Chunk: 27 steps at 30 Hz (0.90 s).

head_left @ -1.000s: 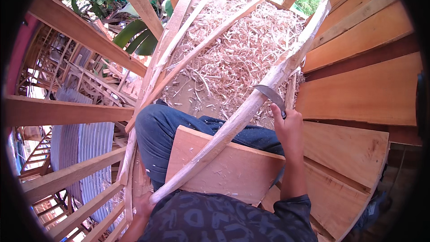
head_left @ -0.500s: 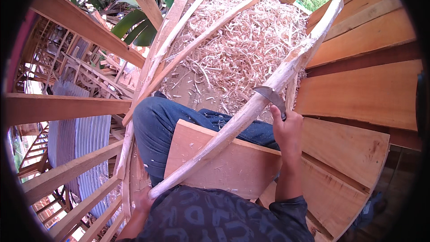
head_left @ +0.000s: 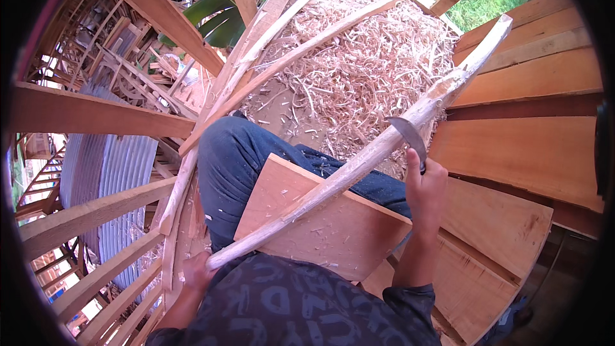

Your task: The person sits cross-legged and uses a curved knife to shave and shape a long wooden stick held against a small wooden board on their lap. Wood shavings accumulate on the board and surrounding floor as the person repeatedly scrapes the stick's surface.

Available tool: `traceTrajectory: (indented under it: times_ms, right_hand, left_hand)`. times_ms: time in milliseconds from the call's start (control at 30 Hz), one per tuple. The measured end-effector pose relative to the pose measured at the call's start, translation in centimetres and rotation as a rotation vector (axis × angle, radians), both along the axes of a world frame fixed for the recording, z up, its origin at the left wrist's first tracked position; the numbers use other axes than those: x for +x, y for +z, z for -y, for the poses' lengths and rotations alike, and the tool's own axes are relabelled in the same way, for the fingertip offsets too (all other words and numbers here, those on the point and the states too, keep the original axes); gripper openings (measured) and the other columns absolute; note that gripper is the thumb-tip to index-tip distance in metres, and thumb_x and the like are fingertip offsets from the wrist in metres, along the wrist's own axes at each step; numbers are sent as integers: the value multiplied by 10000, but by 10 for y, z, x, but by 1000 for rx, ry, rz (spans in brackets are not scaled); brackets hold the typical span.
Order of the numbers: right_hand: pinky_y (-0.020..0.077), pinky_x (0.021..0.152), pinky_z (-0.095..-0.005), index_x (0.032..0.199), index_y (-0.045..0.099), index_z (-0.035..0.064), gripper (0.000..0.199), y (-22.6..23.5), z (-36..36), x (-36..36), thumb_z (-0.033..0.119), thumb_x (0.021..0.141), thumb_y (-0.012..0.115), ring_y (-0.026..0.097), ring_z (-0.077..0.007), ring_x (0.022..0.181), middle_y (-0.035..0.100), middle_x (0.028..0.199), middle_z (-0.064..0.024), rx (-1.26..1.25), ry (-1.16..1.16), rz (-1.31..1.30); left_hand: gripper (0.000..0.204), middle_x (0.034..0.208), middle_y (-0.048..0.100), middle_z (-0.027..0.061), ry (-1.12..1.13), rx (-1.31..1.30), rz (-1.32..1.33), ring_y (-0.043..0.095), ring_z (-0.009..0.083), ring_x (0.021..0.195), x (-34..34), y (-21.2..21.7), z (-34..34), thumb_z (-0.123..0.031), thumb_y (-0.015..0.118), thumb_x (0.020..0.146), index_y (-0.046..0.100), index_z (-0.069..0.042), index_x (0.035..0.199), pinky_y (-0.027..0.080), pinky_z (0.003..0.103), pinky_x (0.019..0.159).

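Observation:
A long, pale, peeled wooden pole [head_left: 359, 168] slants across my lap, its far end up at the right and its near end against my body. My left hand [head_left: 197, 270] is closed around that near end. In my right hand [head_left: 427, 187] is a curved knife [head_left: 408, 134], gripped by its dark handle with the thumb along it. The hooked blade lies over the pole past its middle; whether its edge touches the wood I cannot tell. Beneath the pole a flat wooden board [head_left: 339, 237] rests on my thighs.
Curly wood shavings [head_left: 371, 70] cover the floor ahead. Several long strips [head_left: 282, 57] lean at the left beside a slatted railing [head_left: 102, 112], with corrugated metal sheets [head_left: 122, 173] beyond. Wide planks [head_left: 519, 154] line the right side, close to my right arm.
The knife has moved a little up the pole, away from me, and its blade has turned. The view has shifted slightly. Both hands keep their hold.

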State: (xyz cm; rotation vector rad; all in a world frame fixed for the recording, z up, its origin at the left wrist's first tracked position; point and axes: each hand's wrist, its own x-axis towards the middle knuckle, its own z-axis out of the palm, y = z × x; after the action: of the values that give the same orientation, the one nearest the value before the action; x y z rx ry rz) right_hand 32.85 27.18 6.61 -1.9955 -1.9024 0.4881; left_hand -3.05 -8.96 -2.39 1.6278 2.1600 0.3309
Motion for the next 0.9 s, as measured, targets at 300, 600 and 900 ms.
traceTrajectory:
  times_ms: [300, 600, 900]
  right_hand:
    - [404, 478, -417, 639, 593, -17, 418, 6, 79, -39, 367, 795, 649, 544, -379, 516, 517, 536, -205, -160, 248, -27]
    - [437, 472, -416, 575, 549, 5, 518, 0, 75, -35, 472, 781, 641, 567, -354, 505, 546, 535, -174, -128, 222, 109]
    - [423, 501, -438, 617, 577, -30, 505, -6, 52, -16, 432, 815, 623, 553, -379, 514, 523, 525, -205, -30, 55, 98]
  left_hand:
    - [426, 651, 562, 100, 20, 16, -42, 594, 296, 585, 3, -8, 14, -472, 698, 696, 565, -77, 787, 438, 392, 508]
    - [408, 662, 560, 96, 46, -5, -20, 588, 302, 583, 4, -10, 16, -450, 702, 698, 560, -76, 779, 440, 386, 508]
    - [464, 664, 547, 100, 72, 34, -31, 581, 299, 589, 9, -7, 15, -498, 696, 692, 557, -62, 767, 431, 395, 511]
